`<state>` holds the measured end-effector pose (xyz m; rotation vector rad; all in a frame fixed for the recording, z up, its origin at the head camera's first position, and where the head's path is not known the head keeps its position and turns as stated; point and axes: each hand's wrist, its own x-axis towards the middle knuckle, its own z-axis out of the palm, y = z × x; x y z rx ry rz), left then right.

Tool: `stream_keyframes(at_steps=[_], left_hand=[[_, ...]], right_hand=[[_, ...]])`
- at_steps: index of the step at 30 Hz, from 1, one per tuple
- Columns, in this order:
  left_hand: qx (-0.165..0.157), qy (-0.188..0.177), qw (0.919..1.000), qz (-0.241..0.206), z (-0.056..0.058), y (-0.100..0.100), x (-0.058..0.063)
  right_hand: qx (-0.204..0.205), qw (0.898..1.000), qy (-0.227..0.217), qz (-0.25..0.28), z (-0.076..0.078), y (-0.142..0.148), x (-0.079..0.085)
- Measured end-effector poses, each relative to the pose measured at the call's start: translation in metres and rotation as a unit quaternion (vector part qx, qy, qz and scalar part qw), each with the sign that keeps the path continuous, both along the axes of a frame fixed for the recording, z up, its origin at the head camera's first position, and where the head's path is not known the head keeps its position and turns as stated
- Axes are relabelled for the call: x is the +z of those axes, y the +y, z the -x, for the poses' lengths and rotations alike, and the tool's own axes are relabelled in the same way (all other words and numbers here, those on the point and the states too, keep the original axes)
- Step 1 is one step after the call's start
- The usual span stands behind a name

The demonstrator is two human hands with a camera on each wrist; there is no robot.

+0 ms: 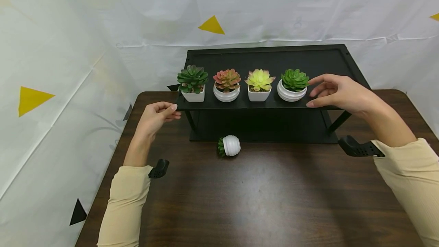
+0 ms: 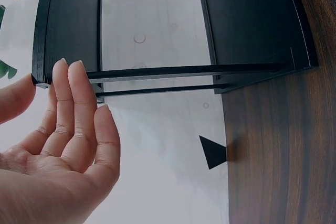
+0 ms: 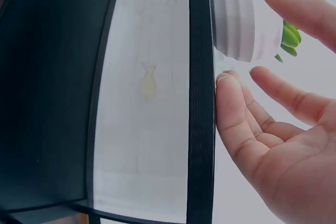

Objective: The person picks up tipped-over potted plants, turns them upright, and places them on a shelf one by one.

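Note:
My left hand (image 1: 157, 117) holds the front left corner of a black two-tier shelf (image 1: 267, 54), thumb on the top edge and fingers below it. On the top tier stand a dark green succulent (image 1: 193, 77) in a square white pot, a reddish succulent (image 1: 226, 83) in a round one, a yellow succulent (image 1: 259, 81) in a square one and a bright green succulent (image 1: 294, 81) in a round one. Beside that last pot is my right hand (image 1: 346, 92), its fingers spread and loosely bent around nothing. The right wrist view shows a gap between its fingertips and the white pot (image 3: 233, 19).
A small potted succulent (image 1: 231, 146) lies on its side on the brown wooden table (image 1: 260, 197), in front of the shelf's lower tier (image 1: 260, 125). White sheeting (image 1: 164, 10) with yellow and black triangles hangs behind and to the left.

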<state>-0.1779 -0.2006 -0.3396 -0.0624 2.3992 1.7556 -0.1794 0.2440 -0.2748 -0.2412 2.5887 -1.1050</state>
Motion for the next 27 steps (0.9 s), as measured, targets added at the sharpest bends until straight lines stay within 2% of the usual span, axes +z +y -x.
stream_keyframes(at_steps=[12, 22, 27], left_hand=[[0.001, -0.002, 1.0000, -0.007, -0.001, 0.000, -0.001], [0.002, -0.001, 1.0000, -0.006, 0.000, 0.000, 0.000], [0.000, 0.001, 1.0000, -0.006, 0.000, -0.001, 0.000]], right_hand=[[-0.004, 1.000, 0.014, 0.025, -0.014, 0.004, -0.003], [0.026, 0.998, 0.027, 0.045, -0.024, 0.003, -0.007], [0.058, 0.996, 0.033, 0.057, -0.028, -0.001, -0.007]])
